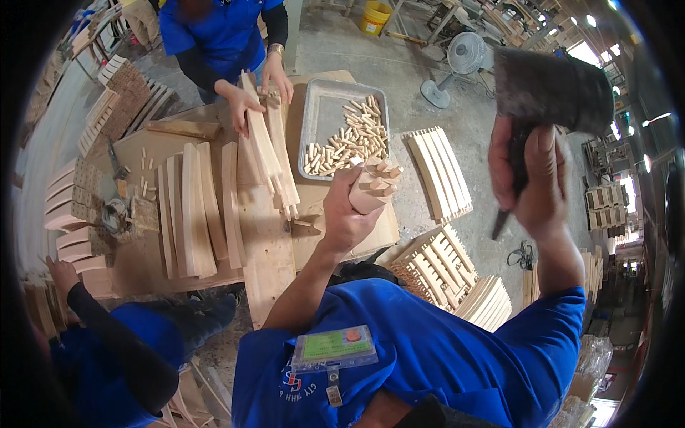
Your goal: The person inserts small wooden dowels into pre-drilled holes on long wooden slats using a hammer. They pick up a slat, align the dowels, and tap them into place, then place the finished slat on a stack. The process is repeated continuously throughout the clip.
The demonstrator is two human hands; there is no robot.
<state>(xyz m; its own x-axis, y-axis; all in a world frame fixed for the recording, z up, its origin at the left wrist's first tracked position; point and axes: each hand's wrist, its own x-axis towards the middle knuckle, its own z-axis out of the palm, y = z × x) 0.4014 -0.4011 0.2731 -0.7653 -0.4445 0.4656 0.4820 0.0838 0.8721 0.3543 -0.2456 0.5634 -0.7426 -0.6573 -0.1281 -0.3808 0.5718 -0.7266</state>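
Observation:
My left hand (345,220) grips a pale wooden piece (369,196), seen nearly end-on, with several short dowels sticking out of its end. It is beside the near edge of a grey metal tray (310,114) that holds many loose wooden dowels (349,139). High on the right, my right hand (540,175) is wrapped round the handle of a black mallet (553,89). The mallet's head is up, well apart from the wooden piece, and slightly blurred.
Across the table, a co-worker's hands (242,103) hold long wooden slats (264,146). More slats (189,210) lie on the left, near another person's arm (107,321). Stacked wooden parts (439,175) and a grey fan (465,53) stand on the floor to the right.

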